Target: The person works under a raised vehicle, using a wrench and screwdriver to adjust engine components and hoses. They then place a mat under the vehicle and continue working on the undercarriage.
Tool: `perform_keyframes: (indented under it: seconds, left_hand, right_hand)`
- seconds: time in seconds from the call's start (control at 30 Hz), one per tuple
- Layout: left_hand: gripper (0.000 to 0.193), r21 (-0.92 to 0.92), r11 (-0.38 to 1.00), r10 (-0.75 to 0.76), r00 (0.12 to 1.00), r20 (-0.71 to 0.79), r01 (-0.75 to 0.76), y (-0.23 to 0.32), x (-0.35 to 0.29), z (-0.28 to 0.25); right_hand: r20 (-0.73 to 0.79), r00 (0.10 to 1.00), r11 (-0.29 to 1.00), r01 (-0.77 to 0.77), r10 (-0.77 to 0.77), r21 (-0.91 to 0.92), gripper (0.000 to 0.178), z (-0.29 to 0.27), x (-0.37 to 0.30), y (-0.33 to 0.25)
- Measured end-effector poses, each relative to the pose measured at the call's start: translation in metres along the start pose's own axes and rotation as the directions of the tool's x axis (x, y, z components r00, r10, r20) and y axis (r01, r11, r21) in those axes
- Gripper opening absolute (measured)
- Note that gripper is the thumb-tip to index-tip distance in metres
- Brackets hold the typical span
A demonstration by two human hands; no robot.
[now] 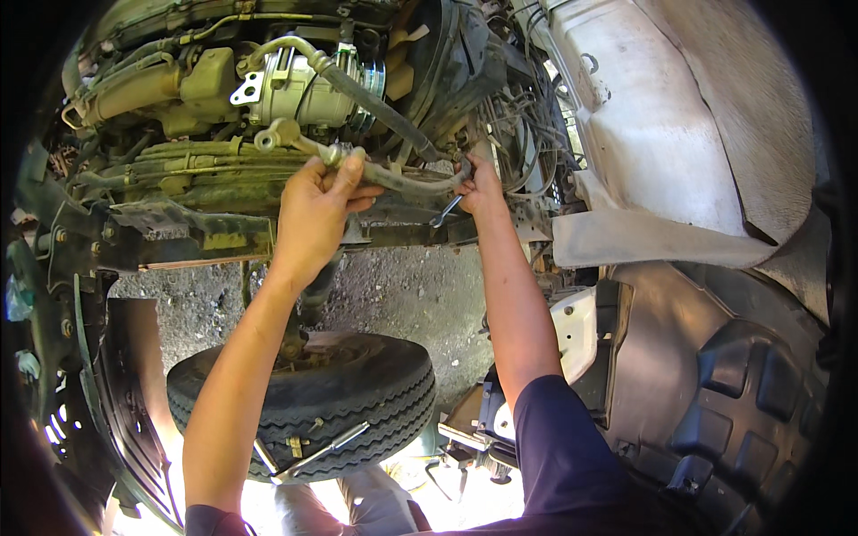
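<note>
My left hand (323,204) is closed round a dark rubber hose (416,185) near its metal fitting, thumb on top. The fitting's ring-shaped end (271,137) points left, free of any part. At the hose's right end, my right hand (483,186) is closed on a slim metal wrench (446,212), whose head sticks out below the fingers. The fingertips there also touch the hose end; the exact grip is partly hidden. Just beyond my hands sits a silvery compressor (308,96) with a second hose (375,105) curving from its top down toward my right hand.
A dusty engine block with pipes (206,170) fills the far left. Below my arms lies a truck tyre (304,393) with metal tools (335,444) resting on it. A frame rail (402,235) crosses under my hands. Pale body panels (661,134) rise at the right.
</note>
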State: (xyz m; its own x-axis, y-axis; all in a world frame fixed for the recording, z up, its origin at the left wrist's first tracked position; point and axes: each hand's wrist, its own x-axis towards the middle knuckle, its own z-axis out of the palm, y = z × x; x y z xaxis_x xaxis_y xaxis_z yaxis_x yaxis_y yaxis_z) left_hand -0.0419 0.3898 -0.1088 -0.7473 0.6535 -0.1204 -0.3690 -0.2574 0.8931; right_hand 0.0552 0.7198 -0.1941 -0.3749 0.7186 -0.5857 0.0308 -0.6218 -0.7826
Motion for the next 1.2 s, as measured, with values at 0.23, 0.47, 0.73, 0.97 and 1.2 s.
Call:
perform_keyframes:
  seconds: [0.23, 0.47, 0.73, 0.97, 1.2]
  left_hand:
    - [0.044, 0.046, 0.998, -0.038, 0.999, 0.011, 0.037, -0.017, -0.027, -0.011]
    - [0.042, -0.013, 1.000, -0.021, 0.998, -0.053, 0.020, -0.019, -0.032, -0.008]
    - [0.037, -0.079, 0.993, 0.081, 0.990, -0.118, -0.091, 0.007, -0.006, 0.010]
    - [0.035, 0.026, 0.961, 0.275, 0.951, -0.140, -0.274, 0.039, 0.038, 0.027]
    - [0.032, 0.011, 0.952, 0.306, 0.945, -0.112, -0.307, 0.040, 0.051, 0.029]
  right_hand:
    - [0.078, 0.996, 0.999, -0.030, 0.031, -0.010, 0.010, -0.005, -0.006, 0.003]
    - [0.120, 0.993, 1.000, -0.021, 0.018, 0.023, 0.014, -0.001, -0.005, 0.008]
    - [0.187, 0.982, 0.994, 0.008, -0.029, 0.112, 0.022, 0.012, 0.008, -0.003]
    - [0.248, 0.969, 1.000, -0.004, 0.003, 0.003, 0.008, 0.013, 0.021, -0.003]
    - [-0.006, 1.000, 0.987, -0.026, 0.025, -0.158, 0.020, 0.023, 0.055, 0.008]
